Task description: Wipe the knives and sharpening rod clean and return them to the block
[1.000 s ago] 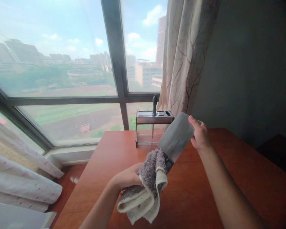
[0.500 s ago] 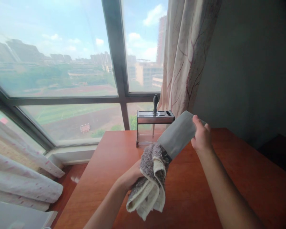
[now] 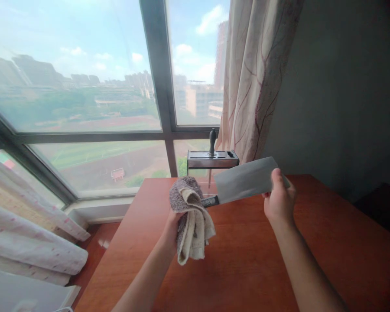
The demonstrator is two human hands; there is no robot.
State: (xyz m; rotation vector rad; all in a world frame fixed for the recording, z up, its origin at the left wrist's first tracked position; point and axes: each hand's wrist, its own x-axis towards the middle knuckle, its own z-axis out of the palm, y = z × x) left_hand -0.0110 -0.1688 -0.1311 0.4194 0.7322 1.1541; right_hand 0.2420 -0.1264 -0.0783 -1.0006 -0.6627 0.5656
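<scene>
A broad steel cleaver (image 3: 245,180) is held nearly level above the surface, blade pointing right (slightly raised). A grey-and-cream towel (image 3: 190,216) wraps its dark handle, folds hanging down.

Cleaver (image 3: 245,180) swung from steep tilt to near level; left hand (image 3: 171,225) with towel (image 3: 190,216) rose toward frame centre, right hand (image 3: 279,200) shifted slightly lower right.

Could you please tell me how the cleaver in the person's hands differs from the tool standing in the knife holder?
The cleaver is held level above the table; the tool in the holder stands upright. The cleaver's broad grey blade is bare and its handle is wrapped in the towel; the tool shows only its dark handle, its lower part down in the knife holder. Both have dark handles.
</scene>
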